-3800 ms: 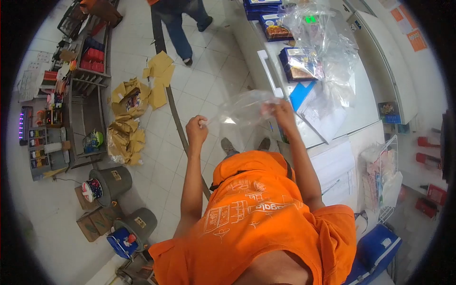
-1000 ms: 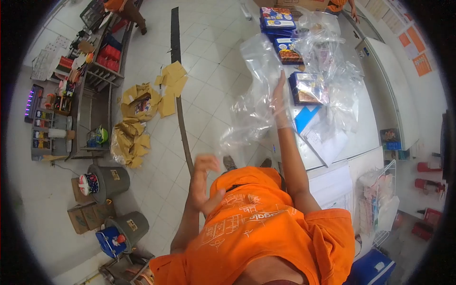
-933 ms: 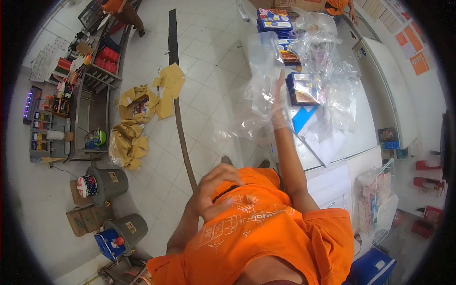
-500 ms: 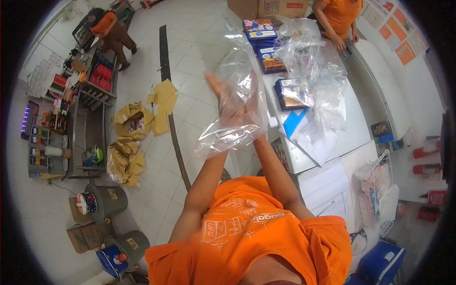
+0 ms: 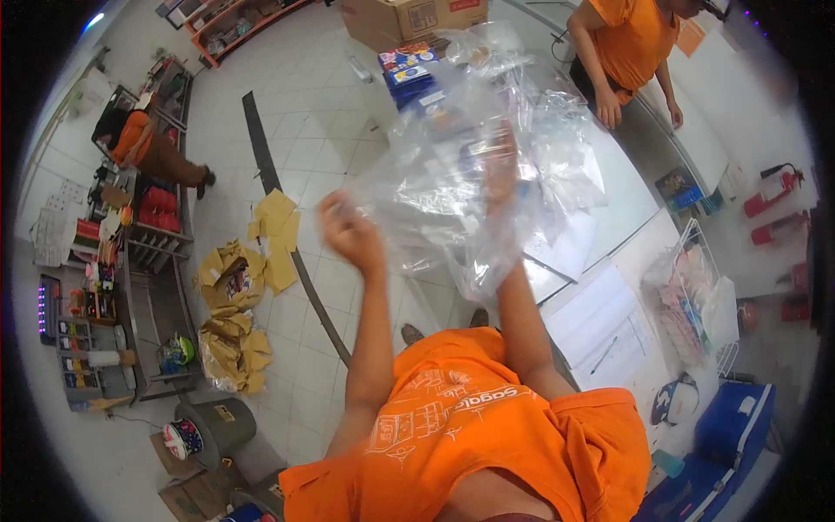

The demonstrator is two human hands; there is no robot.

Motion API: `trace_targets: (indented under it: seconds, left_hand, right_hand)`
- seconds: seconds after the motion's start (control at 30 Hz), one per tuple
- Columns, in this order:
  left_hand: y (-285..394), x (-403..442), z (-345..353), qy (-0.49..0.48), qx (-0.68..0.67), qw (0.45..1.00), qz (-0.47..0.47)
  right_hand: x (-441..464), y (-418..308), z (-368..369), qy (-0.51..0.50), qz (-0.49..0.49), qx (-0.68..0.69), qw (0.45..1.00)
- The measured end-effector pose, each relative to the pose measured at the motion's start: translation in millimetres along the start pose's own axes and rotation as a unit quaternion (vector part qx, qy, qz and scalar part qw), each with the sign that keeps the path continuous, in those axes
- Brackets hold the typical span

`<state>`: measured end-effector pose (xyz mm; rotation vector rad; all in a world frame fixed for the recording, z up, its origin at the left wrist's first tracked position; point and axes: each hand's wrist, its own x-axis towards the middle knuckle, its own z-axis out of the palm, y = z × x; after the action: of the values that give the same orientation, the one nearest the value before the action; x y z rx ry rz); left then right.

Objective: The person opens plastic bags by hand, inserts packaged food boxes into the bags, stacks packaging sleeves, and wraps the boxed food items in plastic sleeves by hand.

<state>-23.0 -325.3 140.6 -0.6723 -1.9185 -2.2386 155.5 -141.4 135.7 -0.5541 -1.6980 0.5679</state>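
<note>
A large clear plastic bag (image 5: 426, 187) is spread between my hands in front of me. My left hand (image 5: 348, 230) is closed in a fist at the bag's left edge, gripping the film. My right hand (image 5: 498, 165) shows through the plastic on the other side; its fingers are blurred by film and glare, and I cannot tell how they are bent. Beyond the bag, blue printed packs (image 5: 407, 74) are stacked on the white table, partly hidden by it. More crumpled clear bags (image 5: 565, 143) lie to the right of my right hand.
A cardboard box (image 5: 391, 22) stands at the table's far end. Papers with a pen (image 5: 604, 355) lie near my right elbow. A co-worker (image 5: 626, 43) stands across the table; another person (image 5: 143, 148) bends at shelves. Torn brown cardboard (image 5: 235, 348) lies on the floor.
My hands have moved apart, the left going left and closing into a fist, the right going right. The bag is now stretched wider between them. The view has turned somewhat.
</note>
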Motion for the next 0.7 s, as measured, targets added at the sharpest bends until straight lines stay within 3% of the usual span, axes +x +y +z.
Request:
trace_targets:
  seconds: [0.03,0.07,0.1,0.17,0.2,0.27,0.33,0.37,0.4,0.47,0.5,0.53,0.57,0.63,0.7]
  left_hand:
    - [-2,9,-18,0.062,-0.025,0.998,-0.018]
    - [1,15,-34,0.090,-0.072,0.992,-0.058]
    - [1,13,-34,0.088,-0.035,0.995,-0.013]
    - [4,1,-34,0.083,0.046,0.993,0.074]
    - [16,-19,-23,0.053,-0.095,0.991,-0.077]
    - [13,-45,-12,-0.075,-0.082,0.992,0.064]
    - [-3,-49,-20,-0.025,-0.057,0.993,0.097]
    - [-7,-48,-28,-0.001,-0.044,0.993,0.114]
    - [6,-34,-53,0.059,-0.079,0.990,-0.100]
    - [10,-27,-59,0.042,0.004,0.998,-0.049]
    - [17,-30,-52,0.040,-0.023,0.996,-0.077]
    - [26,-38,-39,0.035,-0.051,0.993,-0.105]
    - [31,-47,-35,0.028,-0.070,0.988,-0.138]
    - [5,-53,-32,-0.052,-0.033,0.993,-0.102]
    - [-5,-56,-29,-0.124,-0.017,0.992,-0.035]
  right_hand:
    - [-2,13,-11,0.004,-0.095,-0.064,0.993]
    - [-1,15,-13,0.025,-0.081,-0.035,0.996]
    - [0,16,-15,0.047,-0.069,-0.005,0.997]
    - [-8,11,-6,0.117,0.180,0.236,0.948]
    - [-13,7,9,0.089,0.164,0.298,0.936]
    - [-24,3,41,0.033,0.129,0.417,0.899]
    - [-23,21,33,-0.005,0.186,0.320,0.929]
    - [-19,38,18,0.025,0.199,0.340,0.919]
    - [-16,56,3,0.057,0.211,0.359,0.907]
    - [-9,73,-20,0.142,0.199,0.455,0.856]
    - [-13,67,-9,0.118,0.184,0.305,0.927]
    - [-30,57,3,0.088,0.125,0.470,0.869]
    - [-42,35,16,0.043,0.082,0.621,0.778]
    - [-73,22,42,-0.083,0.162,0.446,0.876]
    - [-100,25,64,-0.208,0.232,0.246,0.918]
